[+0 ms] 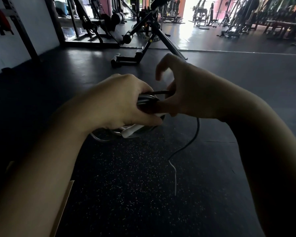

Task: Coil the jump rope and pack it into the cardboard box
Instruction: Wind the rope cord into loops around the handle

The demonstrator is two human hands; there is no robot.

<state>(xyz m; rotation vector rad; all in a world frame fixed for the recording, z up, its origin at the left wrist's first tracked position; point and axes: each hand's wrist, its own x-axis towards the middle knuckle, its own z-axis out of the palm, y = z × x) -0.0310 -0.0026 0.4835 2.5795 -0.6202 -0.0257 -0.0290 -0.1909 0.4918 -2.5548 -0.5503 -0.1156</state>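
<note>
We are finding no text, label, brand, number or sign that we can read anywhere in this view; the scene is dim and any markings on the distant equipment are blurring beyond legibility.

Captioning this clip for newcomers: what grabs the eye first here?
Two bare hands meet mid-frame: the left hand grips a coiled jump rope, while the right hand feeds it. A loose tail trails down onto the speckled floor. A cardboard box edge shows lower left.
</note>
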